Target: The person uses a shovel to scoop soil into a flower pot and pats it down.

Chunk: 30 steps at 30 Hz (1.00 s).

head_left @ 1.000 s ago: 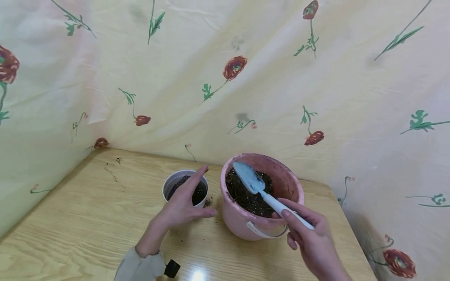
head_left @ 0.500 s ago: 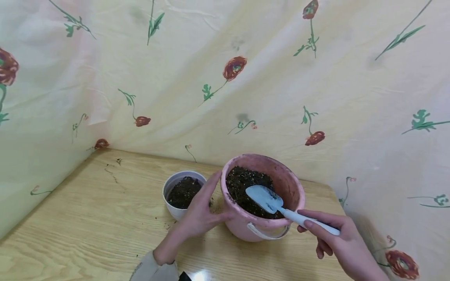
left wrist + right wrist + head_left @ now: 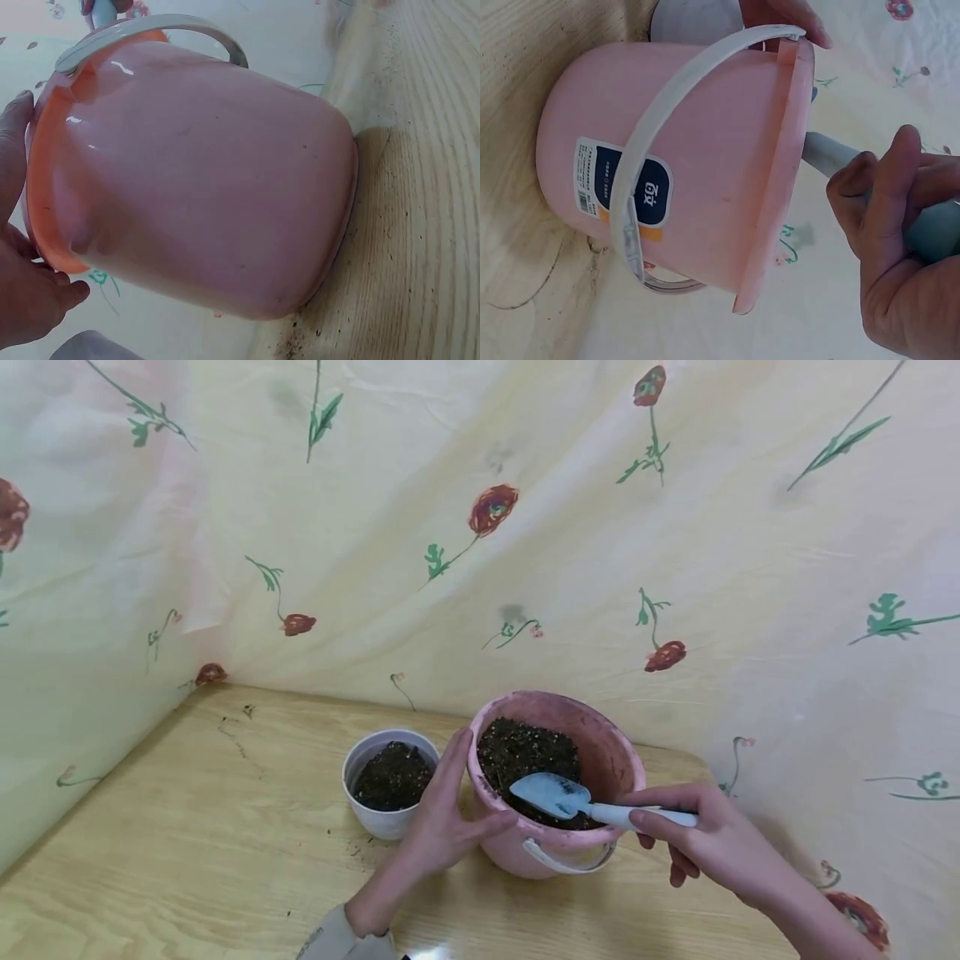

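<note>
A pink bucket [image 3: 510, 852] with a white handle [image 3: 172, 22] holds dark soil [image 3: 525, 747]. My left hand [image 3: 442, 831] grips its rim from the left, thumb on the near side; in the left wrist view some fingertips [image 3: 71, 294] curl in beside the rim. With my right hand [image 3: 712, 839] I hold a light blue garden trowel [image 3: 551, 793] by its pale handle. The trowel's blade lies over the soil inside the bucket, its tip pointing left. Left of the bucket, partly behind my left hand, stands a white pot [image 3: 375, 821] with soil in it.
Everything stands on a wooden table [image 3: 187, 827]. Crumbs of soil [image 3: 360, 852] lie near the pot, and more specks [image 3: 232, 735] lie toward the back left. A flower-patterned cloth [image 3: 360, 568] hangs close behind the table.
My left hand has moved right, from beside the pot onto the bucket's rim. The trowel's blade has swung from over the far rim down toward the near soil.
</note>
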Motion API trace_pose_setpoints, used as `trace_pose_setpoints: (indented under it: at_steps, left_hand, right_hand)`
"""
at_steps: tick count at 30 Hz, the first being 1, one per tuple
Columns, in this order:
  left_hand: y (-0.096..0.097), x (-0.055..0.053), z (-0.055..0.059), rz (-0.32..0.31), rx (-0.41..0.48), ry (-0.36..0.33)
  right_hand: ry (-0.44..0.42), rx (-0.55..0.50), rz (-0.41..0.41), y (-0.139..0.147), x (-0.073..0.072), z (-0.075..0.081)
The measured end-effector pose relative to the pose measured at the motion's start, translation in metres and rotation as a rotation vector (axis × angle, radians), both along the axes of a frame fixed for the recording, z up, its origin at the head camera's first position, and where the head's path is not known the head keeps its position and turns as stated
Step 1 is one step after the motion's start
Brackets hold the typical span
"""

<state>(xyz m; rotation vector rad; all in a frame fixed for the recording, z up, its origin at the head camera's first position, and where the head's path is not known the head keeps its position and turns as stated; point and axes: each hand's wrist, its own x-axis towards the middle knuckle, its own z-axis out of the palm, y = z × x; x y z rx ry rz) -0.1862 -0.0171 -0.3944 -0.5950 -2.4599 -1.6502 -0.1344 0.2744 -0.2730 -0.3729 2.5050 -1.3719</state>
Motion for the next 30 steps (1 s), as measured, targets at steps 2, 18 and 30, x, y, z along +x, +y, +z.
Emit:
trace_pose_setpoints:
  at_steps: [2, 18, 30]
  left_hand:
    - [0.001, -0.001, -0.001, 0.003, 0.013, -0.008]
    - [0.0, -0.014, 0.005, -0.067, 0.097, -0.108]
    - [0.0, -0.023, 0.007, -0.134, 0.163, -0.132]
  right_hand:
    - [0.004, 0.033, 0.013, -0.005, -0.004, 0.002]
    - [0.022, 0.199, 0.042, -0.03, -0.031, -0.002]
    - [-0.018, 0.156, 0.039, -0.035, -0.048, -0.011]
